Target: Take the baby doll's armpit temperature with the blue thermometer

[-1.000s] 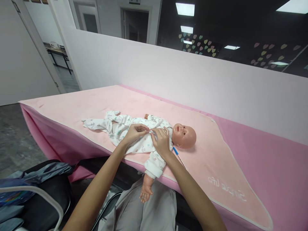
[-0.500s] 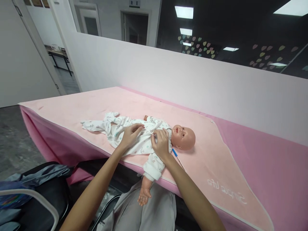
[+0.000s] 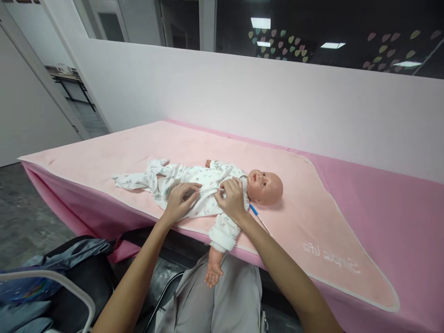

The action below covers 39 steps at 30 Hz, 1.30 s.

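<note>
A baby doll (image 3: 266,187) lies on its back on a pink mat, head to the right, dressed in a white patterned outfit (image 3: 204,174). My left hand (image 3: 182,200) is at the front of the outfit near the doll's waist, fingers curled with thumb and fingertips close to a thin white strip of the garment. Higher up, at the chest, my right hand (image 3: 231,196) pinches the outfit's front edge. One doll arm (image 3: 214,268) hangs over the table's near edge. Both of my palms hide part of the cloth.
A blue-capped pen-like stick (image 3: 258,216) lies beside the doll's neck. The pink mat (image 3: 312,217) covers the table against a white wall. At lower left stands a black chair (image 3: 79,277) with grey clothing and a bluish bag on it.
The view has tilted and shifted slightly. My left hand has drawn a little away from my right hand, toward the doll's legs. My right hand stays at the chest.
</note>
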{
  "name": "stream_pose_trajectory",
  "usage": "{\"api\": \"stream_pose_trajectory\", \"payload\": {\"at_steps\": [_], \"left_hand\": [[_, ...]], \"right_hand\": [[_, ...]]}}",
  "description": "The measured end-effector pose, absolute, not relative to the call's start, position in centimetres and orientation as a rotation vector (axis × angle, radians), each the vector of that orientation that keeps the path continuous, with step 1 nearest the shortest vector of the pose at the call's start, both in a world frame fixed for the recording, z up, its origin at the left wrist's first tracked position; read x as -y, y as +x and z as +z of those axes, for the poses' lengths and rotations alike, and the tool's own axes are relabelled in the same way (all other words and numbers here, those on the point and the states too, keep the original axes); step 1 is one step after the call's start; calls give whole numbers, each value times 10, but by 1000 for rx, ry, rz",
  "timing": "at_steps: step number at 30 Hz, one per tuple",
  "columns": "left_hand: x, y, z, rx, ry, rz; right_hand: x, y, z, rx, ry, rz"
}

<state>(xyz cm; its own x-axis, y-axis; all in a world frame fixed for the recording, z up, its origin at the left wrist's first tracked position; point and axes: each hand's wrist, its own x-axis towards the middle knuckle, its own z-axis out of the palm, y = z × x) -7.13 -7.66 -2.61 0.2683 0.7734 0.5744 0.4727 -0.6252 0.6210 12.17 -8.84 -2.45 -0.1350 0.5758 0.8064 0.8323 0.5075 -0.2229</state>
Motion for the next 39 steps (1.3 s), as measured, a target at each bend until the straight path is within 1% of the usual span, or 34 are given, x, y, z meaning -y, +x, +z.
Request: {"api": "stream_pose_trajectory", "payload": {"at_steps": [5,11,17,22,31,39], "left_hand": [[72,-73,-33,-1246,2013,1379],[69,-68,-32,-1387,2133,1380],[73,-67,-28,-1278,2188,1310],[75,-67,-28,-1223,2215,1336],[74,-72,-31,-1244,2092,1383],[77,-71,-27,-1246,2158,1331]], "right_hand": [[89,122,-24,1818,-1140,-374],[88,121,-26,1840,-1135,-385],[89,122,-25,1826,-1137,-375],[89,121,-24,1829,-1137,-381],[88,122,-25,1829,-1128,-396],[87,122,-26,1855,-1162,-394]]}}
